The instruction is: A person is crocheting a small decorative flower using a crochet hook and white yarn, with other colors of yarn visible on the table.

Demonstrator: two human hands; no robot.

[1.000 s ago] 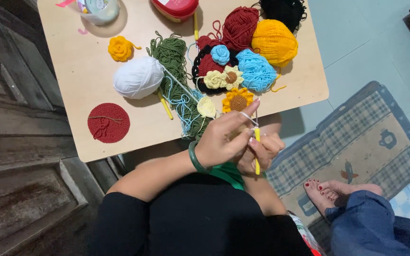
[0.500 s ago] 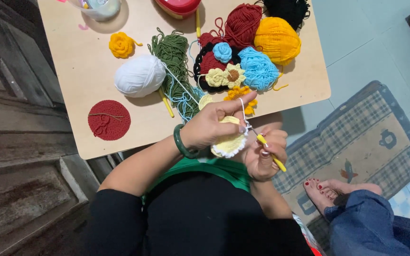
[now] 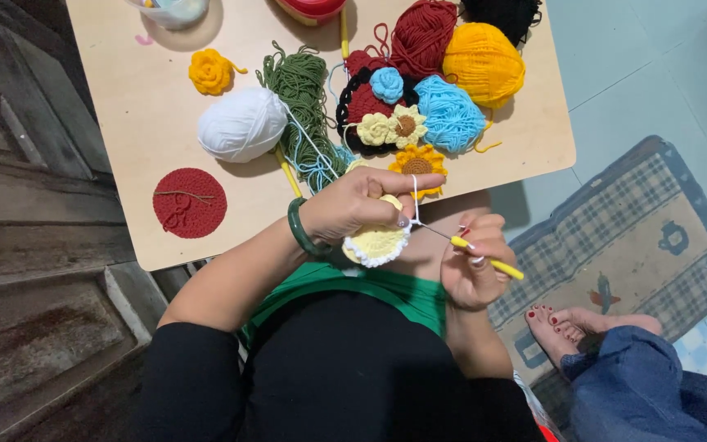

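My left hand (image 3: 359, 205), with a green bangle at the wrist, pinches a small round yellow crochet piece with a white edge (image 3: 376, 244) over my lap. White yarn runs over its forefinger. My right hand (image 3: 473, 260) grips a yellow-handled crochet hook (image 3: 479, 256), its metal tip touching the piece's edge. A white yarn ball (image 3: 241, 124) lies on the low wooden table (image 3: 124, 123) in front of me.
The table holds a red crochet circle (image 3: 189, 202), green yarn (image 3: 298, 90), a yellow rose (image 3: 209, 71), blue (image 3: 450, 114), orange (image 3: 484, 54) and dark red yarn (image 3: 422, 34), crochet flowers (image 3: 417, 163). A person's bare feet (image 3: 562, 321) rest on a checked mat (image 3: 640, 237) at right.
Both hands have drawn back from the table edge toward my lap. The yellow piece has turned to show its round face, and the hook now points left into it.
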